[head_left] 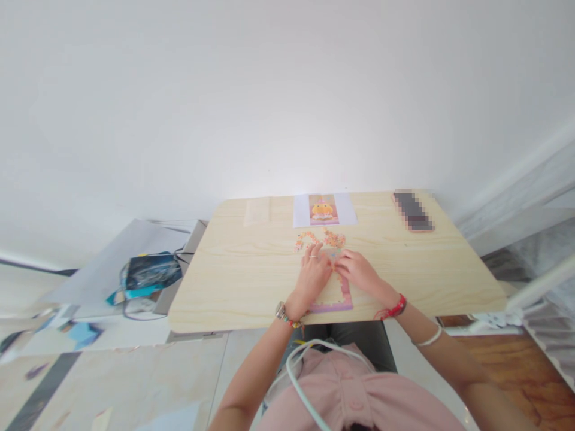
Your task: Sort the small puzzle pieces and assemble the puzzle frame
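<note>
I am pressing both hands, left [313, 274] and right [357, 270], fingers loosely spread, on small light orange beads [320, 240] over a thin pink-edged board [345, 297] on the pale wooden desk [251, 269], likely easily scattered.

Head view, downward over table [233, 281]

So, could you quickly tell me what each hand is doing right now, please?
Left hand: open, fingers spread flat on the puzzle board.
Right hand: fingers curled at the board's top; whether it pinches a piece cannot be told.
</note>
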`<state>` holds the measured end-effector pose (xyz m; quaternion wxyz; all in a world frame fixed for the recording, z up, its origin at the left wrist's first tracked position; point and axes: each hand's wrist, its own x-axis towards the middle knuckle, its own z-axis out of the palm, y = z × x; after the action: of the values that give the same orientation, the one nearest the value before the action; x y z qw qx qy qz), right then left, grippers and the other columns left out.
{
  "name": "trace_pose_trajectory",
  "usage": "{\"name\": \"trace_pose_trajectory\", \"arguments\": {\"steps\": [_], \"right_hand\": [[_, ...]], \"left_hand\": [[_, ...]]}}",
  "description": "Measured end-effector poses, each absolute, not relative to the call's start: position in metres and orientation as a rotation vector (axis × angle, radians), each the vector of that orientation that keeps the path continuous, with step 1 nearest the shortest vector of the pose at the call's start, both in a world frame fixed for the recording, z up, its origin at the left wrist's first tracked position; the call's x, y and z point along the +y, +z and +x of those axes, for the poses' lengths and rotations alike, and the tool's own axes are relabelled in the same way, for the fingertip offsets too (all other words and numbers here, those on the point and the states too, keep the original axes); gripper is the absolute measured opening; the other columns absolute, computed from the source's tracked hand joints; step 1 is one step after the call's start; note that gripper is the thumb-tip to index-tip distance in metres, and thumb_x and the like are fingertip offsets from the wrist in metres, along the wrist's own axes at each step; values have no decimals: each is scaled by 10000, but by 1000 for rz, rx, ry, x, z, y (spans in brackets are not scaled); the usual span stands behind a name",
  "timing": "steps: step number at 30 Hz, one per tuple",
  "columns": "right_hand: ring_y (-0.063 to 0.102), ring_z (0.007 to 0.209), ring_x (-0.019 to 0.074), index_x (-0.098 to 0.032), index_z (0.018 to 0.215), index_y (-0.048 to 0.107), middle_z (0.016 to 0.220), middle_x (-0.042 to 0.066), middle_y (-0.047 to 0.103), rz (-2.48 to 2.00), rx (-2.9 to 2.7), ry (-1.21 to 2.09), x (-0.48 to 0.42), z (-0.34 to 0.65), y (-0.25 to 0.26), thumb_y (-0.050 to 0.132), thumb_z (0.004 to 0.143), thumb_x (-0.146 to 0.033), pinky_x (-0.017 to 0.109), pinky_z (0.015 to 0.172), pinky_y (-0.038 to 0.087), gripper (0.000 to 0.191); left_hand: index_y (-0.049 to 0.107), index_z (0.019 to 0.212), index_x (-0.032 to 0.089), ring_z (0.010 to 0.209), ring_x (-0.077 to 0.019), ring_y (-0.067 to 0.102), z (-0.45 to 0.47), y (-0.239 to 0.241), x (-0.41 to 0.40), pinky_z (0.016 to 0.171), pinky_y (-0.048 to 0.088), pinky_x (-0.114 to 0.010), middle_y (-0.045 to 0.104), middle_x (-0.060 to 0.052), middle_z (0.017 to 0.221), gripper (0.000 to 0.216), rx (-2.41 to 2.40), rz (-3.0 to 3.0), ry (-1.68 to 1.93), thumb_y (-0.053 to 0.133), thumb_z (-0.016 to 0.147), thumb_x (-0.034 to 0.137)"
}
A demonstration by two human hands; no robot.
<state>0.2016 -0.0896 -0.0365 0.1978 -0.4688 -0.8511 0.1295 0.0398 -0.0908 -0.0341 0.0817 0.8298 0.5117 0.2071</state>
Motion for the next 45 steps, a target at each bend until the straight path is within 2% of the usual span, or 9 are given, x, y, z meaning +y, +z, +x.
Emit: {"name": "trace_pose_trajectory", "arguments": {"steps": [8, 13, 20, 24, 28, 35, 45], "right_hand": [[498, 687, 165, -163, 710, 641, 722, 59, 568, -1403, -2416, 130, -102, 195, -42, 444, 842, -161, 291, 650, 386, 238], [503, 693, 184, -152, 762, 625, 738, 81, 560, -1405, -2532, -18, -107, 191, -39, 399, 848, -126, 316, 656, 381, 244], [509, 693, 186, -136, 811, 601, 757, 86, 563, -1399, -2594, 8, -111, 193, -34, 390, 836, -103, 314, 657, 385, 215], [511, 697, 178, -138, 850, 603, 751, 68, 559, -1391, -2590, 11, -109, 196, -33, 394, 846, -125, 296, 644, 379, 209], [513, 699, 167, -142, 784, 618, 744, 68, 558, -1382, -2581, 47, -109, 194, -30, 430, 834, -122, 278, 648, 376, 196], [503, 688, 143, -143, 749, 627, 773, 66, 549, -1382, -2598, 177, -106, 192, -20, 441, 814, -98, 250, 640, 383, 202], [500, 729, 137, -169, 716, 604, 778, 42, 533, -1344, -2360, 397, -68, 197, -2, 433, 826, -145, 254, 682, 377, 205]], "left_hand": [[589, 841, 155, 1205, -254, 347, 41, -38, -96, 944, 384, -482, 446, -125, 1245, 143, 1515, 2549, 644, 454, 798, 139], [609, 870, 185, 1222, -262, 322, 42, -40, -104, 971, 367, -458, 455, -79, 1259, 174, 1504, 2599, 660, 458, 804, 130], [627, 827, 188, 1241, -277, 295, 38, -34, -101, 961, 366, -471, 395, -82, 1316, 210, 1497, 2530, 592, 440, 792, 101], [623, 891, 186, 1248, -261, 281, 32, -31, -93, 986, 329, -492, 357, -86, 1336, 340, 1468, 2485, 598, 400, 723, -8], [599, 971, 196, 1236, -254, 288, 22, -30, -85, 995, 312, -497, 356, -91, 1316, 430, 1503, 2472, 687, 391, 681, -43], [595, 950, 175, 1187, -253, 351, -14, -28, -77, 981, 327, -475, 418, -133, 1222, 263, 1652, 2462, 819, 431, 774, 70], [619, 888, 169, 1168, -278, 385, -46, -37, -63, 972, 338, -464, 453, -149, 1185, 174, 1882, 2399, 822, 504, 761, 141]]}}
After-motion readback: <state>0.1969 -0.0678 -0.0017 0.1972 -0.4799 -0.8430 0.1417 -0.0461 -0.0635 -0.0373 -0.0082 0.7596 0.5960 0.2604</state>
